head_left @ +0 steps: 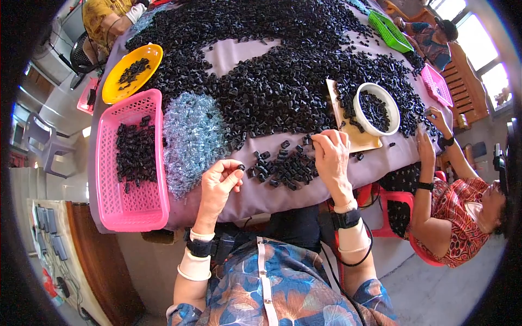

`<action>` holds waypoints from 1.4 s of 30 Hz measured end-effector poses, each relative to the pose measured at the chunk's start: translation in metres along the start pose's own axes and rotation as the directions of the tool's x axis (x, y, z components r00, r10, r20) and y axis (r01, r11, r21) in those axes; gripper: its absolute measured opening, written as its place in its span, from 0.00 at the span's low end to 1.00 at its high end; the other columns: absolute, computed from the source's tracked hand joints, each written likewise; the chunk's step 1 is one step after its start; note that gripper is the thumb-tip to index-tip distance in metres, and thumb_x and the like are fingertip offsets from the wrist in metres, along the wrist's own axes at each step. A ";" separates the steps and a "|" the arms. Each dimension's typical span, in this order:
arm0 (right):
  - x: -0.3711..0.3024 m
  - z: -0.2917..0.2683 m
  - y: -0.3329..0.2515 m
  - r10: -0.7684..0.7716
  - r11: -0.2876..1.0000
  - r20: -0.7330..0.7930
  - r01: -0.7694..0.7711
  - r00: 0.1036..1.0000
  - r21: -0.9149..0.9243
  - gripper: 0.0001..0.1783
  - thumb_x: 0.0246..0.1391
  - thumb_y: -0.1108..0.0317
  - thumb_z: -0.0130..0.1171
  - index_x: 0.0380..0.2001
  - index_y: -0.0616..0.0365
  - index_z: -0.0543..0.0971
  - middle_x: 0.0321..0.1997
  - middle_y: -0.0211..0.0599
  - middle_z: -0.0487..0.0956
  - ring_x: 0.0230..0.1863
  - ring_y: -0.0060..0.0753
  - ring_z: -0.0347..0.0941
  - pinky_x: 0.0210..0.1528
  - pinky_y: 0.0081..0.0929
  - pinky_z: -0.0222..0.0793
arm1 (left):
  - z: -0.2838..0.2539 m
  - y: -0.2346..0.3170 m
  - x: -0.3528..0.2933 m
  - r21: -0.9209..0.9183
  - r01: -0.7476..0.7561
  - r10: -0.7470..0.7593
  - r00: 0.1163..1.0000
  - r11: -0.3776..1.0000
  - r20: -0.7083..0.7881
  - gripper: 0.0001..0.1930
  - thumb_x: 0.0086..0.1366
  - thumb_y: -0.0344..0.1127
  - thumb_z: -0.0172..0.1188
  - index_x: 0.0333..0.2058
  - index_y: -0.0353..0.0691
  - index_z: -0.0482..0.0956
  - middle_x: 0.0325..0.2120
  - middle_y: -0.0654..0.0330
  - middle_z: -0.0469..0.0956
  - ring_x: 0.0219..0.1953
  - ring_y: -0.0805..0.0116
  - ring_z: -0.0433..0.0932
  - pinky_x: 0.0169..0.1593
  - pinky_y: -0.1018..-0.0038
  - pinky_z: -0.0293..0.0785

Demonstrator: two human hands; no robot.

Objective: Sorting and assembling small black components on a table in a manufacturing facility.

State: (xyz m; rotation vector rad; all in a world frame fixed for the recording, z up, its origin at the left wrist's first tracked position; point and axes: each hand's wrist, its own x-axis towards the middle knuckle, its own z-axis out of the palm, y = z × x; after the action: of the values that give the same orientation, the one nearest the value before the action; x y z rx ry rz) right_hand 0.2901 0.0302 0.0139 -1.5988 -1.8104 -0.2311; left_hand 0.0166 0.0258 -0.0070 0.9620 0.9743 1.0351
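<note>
Between thumb and forefinger, my left hand (218,183) pinches a small black plastic piece (241,167). My right hand (333,155) is closed at the fingertips on another such piece (308,140), at the near edge of the big heap. A small loose group of black plastic pieces (280,167) lies on the cloth between my hands. Beyond it, the large heap of the same pieces (272,98) spreads over the table. To the left of my left hand is a pile of small clear plastic pieces (194,138).
A pink basket (136,214) holding black pieces stands at the left, with a yellow plate (111,87) behind it. A white bowl (396,117) sits on a cardboard tray (365,142) at the right. Co-workers sit around the table; one person's hands (427,144) work at right.
</note>
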 end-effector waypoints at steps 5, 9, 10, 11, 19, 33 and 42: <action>0.008 0.011 0.003 -0.016 0.992 0.113 0.031 0.993 -0.125 0.10 0.43 0.73 0.59 0.32 0.50 0.79 0.33 0.31 0.71 0.39 0.40 0.63 0.41 0.36 0.57 | 0.001 0.004 -0.001 0.013 0.021 -0.021 1.000 1.000 0.004 0.08 0.61 0.28 0.60 0.39 0.34 0.76 0.25 0.67 0.76 0.24 0.83 0.73 0.26 0.86 0.69; 0.013 0.017 0.003 0.011 0.982 0.179 0.024 0.984 -0.190 0.09 0.43 0.72 0.59 0.32 0.50 0.77 0.32 0.31 0.71 0.39 0.40 0.63 0.41 0.38 0.57 | 0.000 0.006 -0.001 0.019 0.038 -0.038 0.999 0.999 -0.008 0.09 0.61 0.29 0.60 0.40 0.35 0.76 0.25 0.67 0.75 0.24 0.83 0.72 0.26 0.87 0.69; 0.014 0.018 0.003 0.016 0.981 0.192 0.022 0.981 -0.191 0.08 0.43 0.72 0.59 0.31 0.51 0.76 0.32 0.31 0.71 0.39 0.41 0.64 0.41 0.38 0.57 | -0.002 0.004 -0.001 0.029 0.030 -0.030 0.999 0.999 0.022 0.09 0.61 0.29 0.60 0.41 0.35 0.77 0.24 0.67 0.75 0.24 0.83 0.72 0.26 0.86 0.69; 0.014 0.018 0.002 0.012 0.982 0.193 0.025 0.981 -0.187 0.08 0.43 0.72 0.59 0.31 0.51 0.76 0.32 0.31 0.71 0.39 0.41 0.64 0.41 0.38 0.57 | -0.004 0.003 -0.001 0.039 0.021 -0.023 0.998 0.999 0.052 0.09 0.62 0.29 0.60 0.41 0.35 0.77 0.24 0.68 0.75 0.24 0.83 0.72 0.26 0.86 0.68; 0.000 0.000 -0.052 0.361 0.685 0.294 -0.466 0.885 0.560 0.03 0.56 0.76 0.52 0.34 0.62 0.75 0.25 0.36 0.77 0.23 0.25 0.74 0.28 0.21 0.69 | 0.000 0.005 -0.001 0.023 0.007 -0.008 0.997 1.000 0.082 0.07 0.64 0.30 0.57 0.40 0.38 0.76 0.25 0.65 0.77 0.24 0.82 0.72 0.26 0.85 0.68; -0.014 0.033 -0.122 0.188 0.568 0.351 -0.393 0.917 0.723 0.06 0.48 0.79 0.59 0.31 0.61 0.77 0.32 0.38 0.75 0.31 0.34 0.74 0.32 0.24 0.70 | 0.000 0.006 -0.003 -0.062 0.017 -0.009 0.992 0.998 0.125 0.06 0.65 0.29 0.54 0.40 0.36 0.74 0.26 0.64 0.77 0.25 0.80 0.74 0.28 0.84 0.69; -0.017 0.027 -0.119 0.163 0.681 0.354 -0.364 0.921 0.635 0.09 0.47 0.80 0.58 0.34 0.60 0.78 0.34 0.38 0.75 0.28 0.34 0.74 0.31 0.25 0.70 | -0.001 0.005 -0.004 -0.039 0.035 -0.033 0.998 0.999 0.060 0.06 0.64 0.30 0.57 0.38 0.37 0.77 0.26 0.67 0.77 0.25 0.82 0.73 0.28 0.85 0.69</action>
State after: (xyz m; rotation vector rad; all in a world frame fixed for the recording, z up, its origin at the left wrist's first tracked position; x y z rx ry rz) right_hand 0.1692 0.0053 0.0201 -1.3335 -1.5341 0.7699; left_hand 0.0135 0.0228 -0.0017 0.9353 0.9152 0.9892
